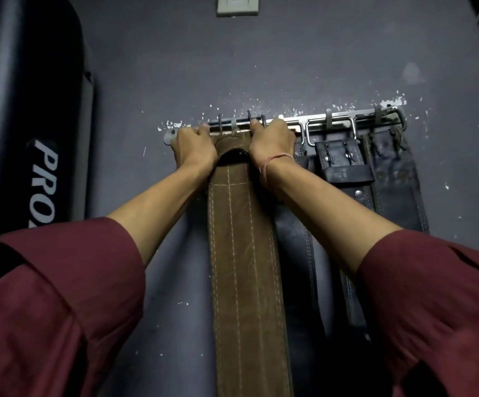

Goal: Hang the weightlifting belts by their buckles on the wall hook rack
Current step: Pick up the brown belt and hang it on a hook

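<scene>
Both hands, left hand (195, 149) and right hand (272, 144), have a closed grip on the brown belt (244, 253) buckle up at the hook rack (338, 121), but if the buckle frame only half-catches a hook it'll probably slide off once released.

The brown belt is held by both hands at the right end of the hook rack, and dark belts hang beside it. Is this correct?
Not quite. The head view shows both hands, left and right, holding the brown belt at the left end of the hook rack; the dark belts hang to its right.

The scene is dimly lit — glare is caught on the metal hook rack (332, 121), corners are darkened, and straight edges are bowed by wide-angle distortion.
</scene>
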Available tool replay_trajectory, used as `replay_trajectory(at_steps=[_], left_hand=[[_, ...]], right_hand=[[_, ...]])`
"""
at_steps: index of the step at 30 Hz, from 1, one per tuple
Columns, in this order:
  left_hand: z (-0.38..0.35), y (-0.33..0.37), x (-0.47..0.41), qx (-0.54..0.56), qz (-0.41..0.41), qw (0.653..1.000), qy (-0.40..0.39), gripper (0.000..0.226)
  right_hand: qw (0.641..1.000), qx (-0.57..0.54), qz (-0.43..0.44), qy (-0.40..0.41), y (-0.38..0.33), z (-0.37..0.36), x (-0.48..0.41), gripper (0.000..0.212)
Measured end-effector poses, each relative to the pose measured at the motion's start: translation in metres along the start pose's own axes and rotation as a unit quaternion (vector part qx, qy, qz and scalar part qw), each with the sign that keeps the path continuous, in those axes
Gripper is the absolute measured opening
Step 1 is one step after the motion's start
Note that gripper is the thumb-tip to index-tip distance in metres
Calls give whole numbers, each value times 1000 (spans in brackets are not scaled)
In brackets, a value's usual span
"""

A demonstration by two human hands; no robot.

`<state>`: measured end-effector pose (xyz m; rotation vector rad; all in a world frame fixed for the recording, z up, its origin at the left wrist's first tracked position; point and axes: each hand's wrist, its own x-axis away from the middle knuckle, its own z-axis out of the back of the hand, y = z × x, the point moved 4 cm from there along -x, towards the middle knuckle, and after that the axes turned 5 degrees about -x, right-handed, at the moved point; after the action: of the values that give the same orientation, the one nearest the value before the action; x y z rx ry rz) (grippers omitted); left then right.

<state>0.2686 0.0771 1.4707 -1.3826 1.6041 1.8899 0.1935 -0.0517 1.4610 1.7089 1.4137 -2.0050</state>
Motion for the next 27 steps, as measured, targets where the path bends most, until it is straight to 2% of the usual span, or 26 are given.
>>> replay_trajectory(at_steps=[4,8,11,14,18,22,27], left_hand=[[-3,-13,2,4,4,1000,-3,44],[1,-18,15,-10,-19,1000,-20,52],[10,-22,35,-13,-39,999,-13,50],[19,-35,71,27,-69,996,-48,45],[34,-70,121,75,-62,993,-65,45],[51,-105,186,63,-10,995,-81,39],[90,-123,284,74,39,982,-167,34]], right_hand=[[1000,14,-17,2,5,-6,7,31],[999,19,-18,33,11,-10,22,28],[999,-30,-14,38,12,-12,43,40],[997,-73,26,19,18,-11,71,54],[994,-61,90,16,44,4,131,47],[999,-33,10,-29,80,28,200,36],[993,26,-62,-101,90,60,286,35]])
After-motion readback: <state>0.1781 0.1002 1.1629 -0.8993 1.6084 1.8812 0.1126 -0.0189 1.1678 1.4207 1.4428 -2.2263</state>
